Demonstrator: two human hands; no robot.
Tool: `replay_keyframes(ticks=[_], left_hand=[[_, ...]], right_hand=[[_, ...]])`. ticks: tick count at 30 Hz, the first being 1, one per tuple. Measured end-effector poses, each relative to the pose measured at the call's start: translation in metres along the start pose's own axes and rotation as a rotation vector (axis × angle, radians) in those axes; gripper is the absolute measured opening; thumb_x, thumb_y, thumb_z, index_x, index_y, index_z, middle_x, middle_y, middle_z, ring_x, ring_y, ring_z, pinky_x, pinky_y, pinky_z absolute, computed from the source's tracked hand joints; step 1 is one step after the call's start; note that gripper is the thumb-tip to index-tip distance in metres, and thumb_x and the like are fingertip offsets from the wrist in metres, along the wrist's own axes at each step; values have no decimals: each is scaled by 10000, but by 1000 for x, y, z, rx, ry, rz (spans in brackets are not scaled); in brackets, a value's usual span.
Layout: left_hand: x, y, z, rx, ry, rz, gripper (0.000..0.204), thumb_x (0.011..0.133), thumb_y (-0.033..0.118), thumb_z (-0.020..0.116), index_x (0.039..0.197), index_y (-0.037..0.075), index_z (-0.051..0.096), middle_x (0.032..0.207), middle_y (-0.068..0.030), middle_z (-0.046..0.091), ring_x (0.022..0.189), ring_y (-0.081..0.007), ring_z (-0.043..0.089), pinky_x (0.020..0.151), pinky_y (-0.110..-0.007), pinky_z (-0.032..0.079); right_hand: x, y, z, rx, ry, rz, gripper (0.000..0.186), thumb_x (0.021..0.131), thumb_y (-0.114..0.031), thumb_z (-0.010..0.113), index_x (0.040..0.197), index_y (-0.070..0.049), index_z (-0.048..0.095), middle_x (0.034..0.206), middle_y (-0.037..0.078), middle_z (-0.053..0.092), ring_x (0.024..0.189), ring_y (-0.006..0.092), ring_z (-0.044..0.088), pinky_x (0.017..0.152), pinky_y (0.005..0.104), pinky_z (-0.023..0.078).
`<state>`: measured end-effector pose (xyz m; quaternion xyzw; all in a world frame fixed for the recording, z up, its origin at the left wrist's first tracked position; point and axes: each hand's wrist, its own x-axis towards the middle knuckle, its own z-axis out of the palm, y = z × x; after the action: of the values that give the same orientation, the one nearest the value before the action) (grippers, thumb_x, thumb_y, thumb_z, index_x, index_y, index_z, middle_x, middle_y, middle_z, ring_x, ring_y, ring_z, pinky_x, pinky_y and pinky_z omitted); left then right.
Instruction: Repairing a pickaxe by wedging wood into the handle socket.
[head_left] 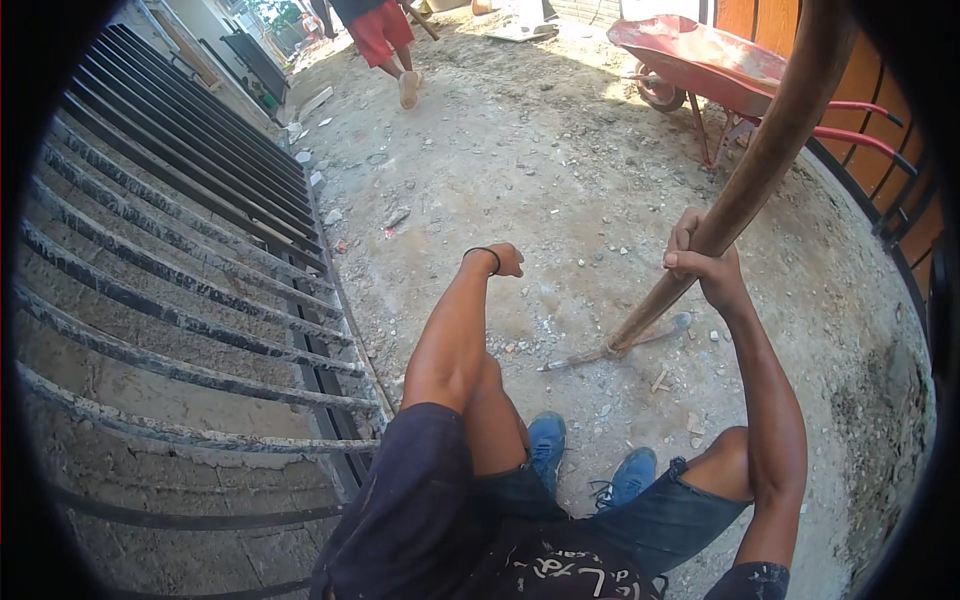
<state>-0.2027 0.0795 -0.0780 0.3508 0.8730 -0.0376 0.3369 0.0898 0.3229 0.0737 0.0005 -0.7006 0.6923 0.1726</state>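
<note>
Gripping long, brown wooden-handled metal pickaxe [765, 165] in right hand [710, 263] at three o'clock. Cannot tell opening of left hand [508, 260], toward one o'clock.

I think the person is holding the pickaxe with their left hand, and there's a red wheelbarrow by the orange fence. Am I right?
Not quite: the head view shows the right hand holding the pickaxe, not the left hand. There is a red wheelbarrow by the orange fence.
</note>
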Motion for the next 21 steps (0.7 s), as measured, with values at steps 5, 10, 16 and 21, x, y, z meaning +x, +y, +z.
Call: replay_keyframes(ticks=[5, 10, 16, 21], left_hand=[[3, -2, 1, 25, 26, 53, 494, 822, 357, 619, 1265, 137, 605, 1285, -126, 598, 1181, -313, 561, 1002, -419, 452], [0, -4, 1, 47, 27, 76, 446, 832, 353, 608, 1213, 122, 627, 1243, -137, 615, 1149, -319, 575, 972, -433, 465], [-4, -1, -1, 84, 48, 97, 447, 849, 372, 601, 1214, 114, 627, 1251, -132, 613, 1161, -317, 571, 977, -432, 463], [-5, 0, -1, 76, 33, 88, 447, 863, 383, 588, 1218, 112, 625, 1261, -128, 608, 1169, -317, 567, 979, -431, 464]], right_hand=[[-2, -2, 0, 2, 9, 8, 264, 674, -139, 736, 759, -89, 492, 642, -15, 474, 616, 100, 501, 605, 259, 406], [-1, -2, 3, 20, 6, 15, 268, 676, -136, 735, 770, -86, 489, 644, -15, 470, 612, 100, 500, 597, 258, 404], [-2, -1, 1, 7, 15, 12, 267, 677, -124, 734, 771, -83, 487, 657, -10, 475, 609, 102, 499, 591, 258, 403], [-2, -2, 3, -3, 8, 25, 287, 674, -141, 728, 768, -94, 461, 663, 23, 513, 600, 114, 488, 643, 269, 413]])
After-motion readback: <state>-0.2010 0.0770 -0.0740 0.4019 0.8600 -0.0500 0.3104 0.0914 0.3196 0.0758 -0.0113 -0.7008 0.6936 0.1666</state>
